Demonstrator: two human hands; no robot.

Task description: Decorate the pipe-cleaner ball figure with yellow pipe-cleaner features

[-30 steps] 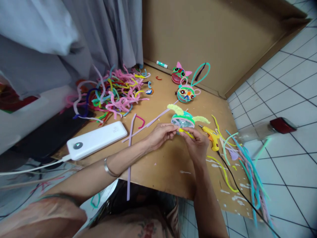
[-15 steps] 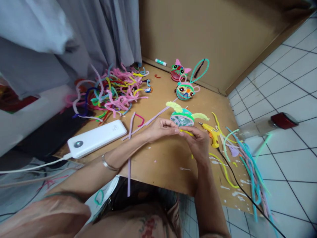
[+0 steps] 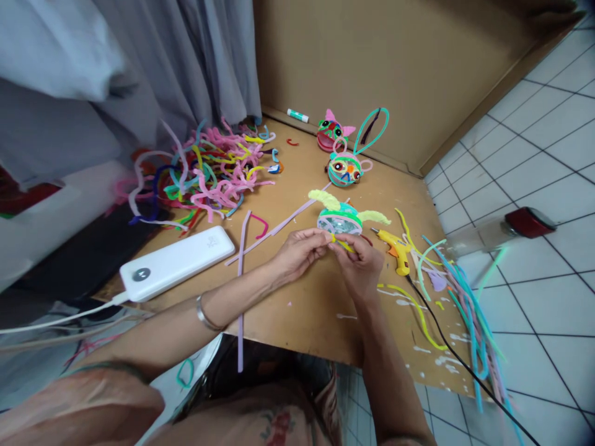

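Between my two hands is a short yellow pipe cleaner (image 3: 344,245), partly covered by fingers. My left hand (image 3: 303,253) pinches its near end with thumb and forefinger. My right hand (image 3: 361,263) has its fingers curled round the rest of it. The fingertips of both hands almost meet. Just beyond them sits a round, clear ornament (image 3: 340,218) with a green and teal pipe cleaner band and two fuzzy pale yellow pieces sticking out at its sides. A yellow glue gun (image 3: 396,251) lies right of my right hand.
Two decorated animal-face balls, one teal (image 3: 344,168) and one red (image 3: 331,135), stand at the back. Left are a tangled pipe cleaner pile (image 3: 214,167) and a white power bank (image 3: 179,263). Loose pipe cleaners (image 3: 469,310) hang over the right edge; a black cord (image 3: 441,337) crosses there.
My hands have shifted slightly left and closer together at the fingertips, still on the yellow pipe cleaner, which shows a small bend or loop at the pinch. The view has moved slightly.
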